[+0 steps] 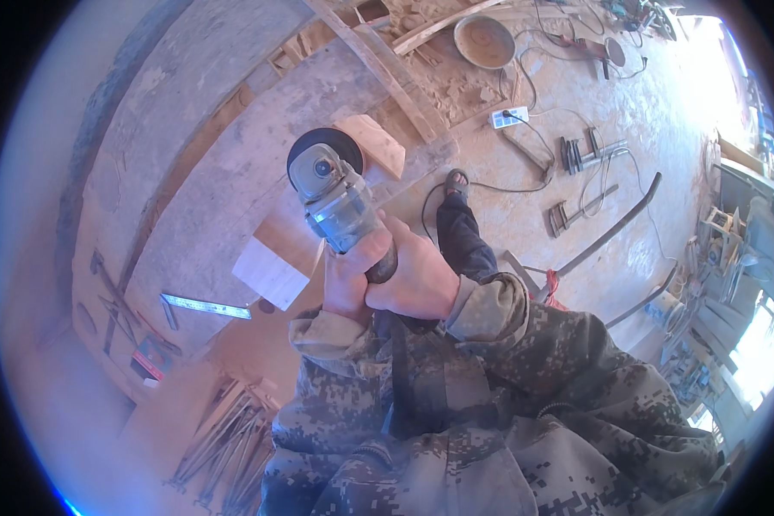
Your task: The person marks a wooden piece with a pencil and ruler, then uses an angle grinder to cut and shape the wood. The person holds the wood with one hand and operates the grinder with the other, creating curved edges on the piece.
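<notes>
Tool: a grey metal angle grinder with a dark round disc [334,191] is being held up in front of the chest, above the dusty pale wooden desk [224,185], disc end pointing away from the body.
Left hand [350,277]: its fingers are clenching the rear of the grinder body from the left side.
Right hand [419,277]: its fingers are wrapping the dark handle end, touching the left hand.
Disc edge: it is lying just beside a small tan wooden block [372,142] in the picture; whether they are touching cannot be told.
Desk near edge: a flat pale square wooden piece [270,273] is sitting at the edge, below the grinder, with a steel ruler [205,305] lying to its left.
Open room: the sandy floor [533,146] to the right is carrying a white power strip [509,118], black cables, metal clamps [580,153] and a long dark bar [615,228], with bare patches lying between them.
Far end: a round metal pan [483,40] is resting among wood scraps.
</notes>
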Action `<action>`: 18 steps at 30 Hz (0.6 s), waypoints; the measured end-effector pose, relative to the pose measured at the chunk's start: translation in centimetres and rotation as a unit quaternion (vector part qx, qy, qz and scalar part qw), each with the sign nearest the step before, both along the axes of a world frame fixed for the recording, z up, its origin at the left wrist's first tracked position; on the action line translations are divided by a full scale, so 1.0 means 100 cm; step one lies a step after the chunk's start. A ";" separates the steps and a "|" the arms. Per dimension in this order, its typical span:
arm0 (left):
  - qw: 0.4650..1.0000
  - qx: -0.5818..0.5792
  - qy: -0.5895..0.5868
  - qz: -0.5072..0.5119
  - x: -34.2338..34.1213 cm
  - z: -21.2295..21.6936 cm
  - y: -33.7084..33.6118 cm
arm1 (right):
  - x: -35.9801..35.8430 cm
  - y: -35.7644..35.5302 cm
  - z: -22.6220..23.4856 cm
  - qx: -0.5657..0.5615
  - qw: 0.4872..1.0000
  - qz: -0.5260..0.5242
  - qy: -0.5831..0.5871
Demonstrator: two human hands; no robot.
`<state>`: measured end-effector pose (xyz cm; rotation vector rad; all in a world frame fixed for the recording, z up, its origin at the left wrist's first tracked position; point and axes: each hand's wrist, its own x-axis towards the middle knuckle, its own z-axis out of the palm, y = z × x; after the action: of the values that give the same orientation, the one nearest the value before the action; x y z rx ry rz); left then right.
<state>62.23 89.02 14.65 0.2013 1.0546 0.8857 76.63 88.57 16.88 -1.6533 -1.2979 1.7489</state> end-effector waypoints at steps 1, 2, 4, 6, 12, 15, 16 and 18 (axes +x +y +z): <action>1.000 -0.005 -0.003 -0.002 -0.001 0.000 0.000 | 0.000 0.000 0.000 -0.007 1.000 0.006 -0.001; 1.000 -0.010 -0.005 -0.003 -0.002 0.001 0.000 | 0.000 0.001 0.000 -0.014 1.000 0.013 -0.002; 0.999 -0.033 0.001 0.014 -0.008 -0.011 -0.007 | -0.002 -0.001 -0.003 -0.025 1.000 0.018 0.006; 0.999 -0.045 0.014 0.025 -0.011 -0.011 -0.011 | -0.006 -0.004 -0.012 -0.034 0.999 0.016 0.021; 0.999 -0.026 0.027 0.034 -0.018 -0.005 -0.024 | -0.011 -0.011 -0.010 -0.081 0.995 0.055 0.029; 1.000 -0.021 0.004 0.020 -0.011 -0.004 -0.028 | -0.004 -0.014 0.000 -0.065 0.997 0.051 0.001; 1.000 -0.023 0.001 0.021 -0.006 -0.002 -0.028 | -0.001 -0.016 0.003 -0.054 0.998 0.042 0.000; 1.000 -0.016 -0.010 0.016 -0.002 -0.002 -0.027 | 0.003 -0.018 0.007 -0.031 0.999 0.023 -0.003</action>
<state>62.08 86.28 14.42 0.1476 1.0548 0.8976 76.94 86.80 17.55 -1.6772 -1.3052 1.8297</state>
